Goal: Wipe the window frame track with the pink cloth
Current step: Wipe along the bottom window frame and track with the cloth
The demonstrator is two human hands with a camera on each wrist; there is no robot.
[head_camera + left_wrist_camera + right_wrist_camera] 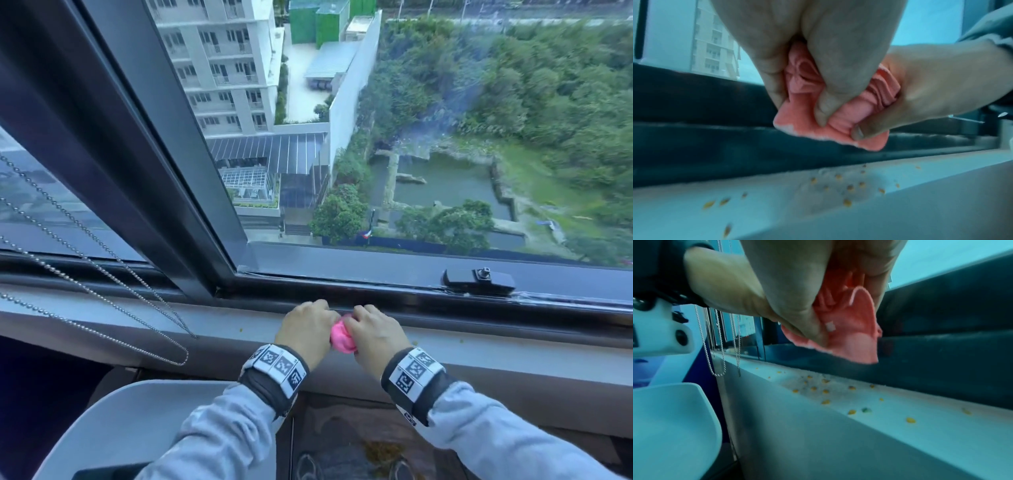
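Both hands hold the bunched pink cloth (342, 337) between them, just above the grey sill and in front of the dark window frame track (428, 301). My left hand (306, 329) grips its left side and my right hand (371, 332) grips its right side. In the left wrist view the left thumb and fingers curl round the cloth (818, 104), and the right hand (931, 91) pinches its other end. In the right wrist view a loose fold of the cloth (853, 331) hangs below the right hand (807, 288), close to the dark track (941, 353).
Small yellow crumbs (826, 391) lie scattered on the grey sill (513, 349) under the hands. A black window latch (479, 281) sits on the frame to the right. Bead chains (102, 274) hang at the left. A white chair (137, 421) stands below left.
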